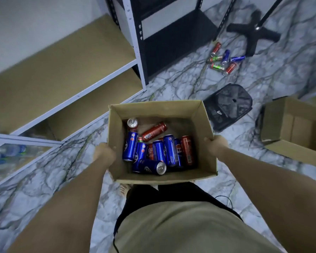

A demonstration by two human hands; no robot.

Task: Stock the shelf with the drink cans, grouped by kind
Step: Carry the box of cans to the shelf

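I carry an open cardboard box point(115, 143) in front of my waist. My left hand point(104, 154) grips its left wall and my right hand point(214, 145) grips its right wall. Inside lie several blue cans point(170, 152) and red cans point(154, 131), some upright, some on their sides. The white-framed shelf point(62, 70) with brown boards stands to the left, and its visible boards hold nothing. More loose cans point(224, 60), red, blue and green, lie on the marbled floor at the back right.
A black shelving unit point(171, 33) stands behind the white shelf. A black fan point(228, 105) lies on the floor right of the box. Another open cardboard box point(295, 130) sits at the far right. A black stand base point(254, 35) is near the loose cans.
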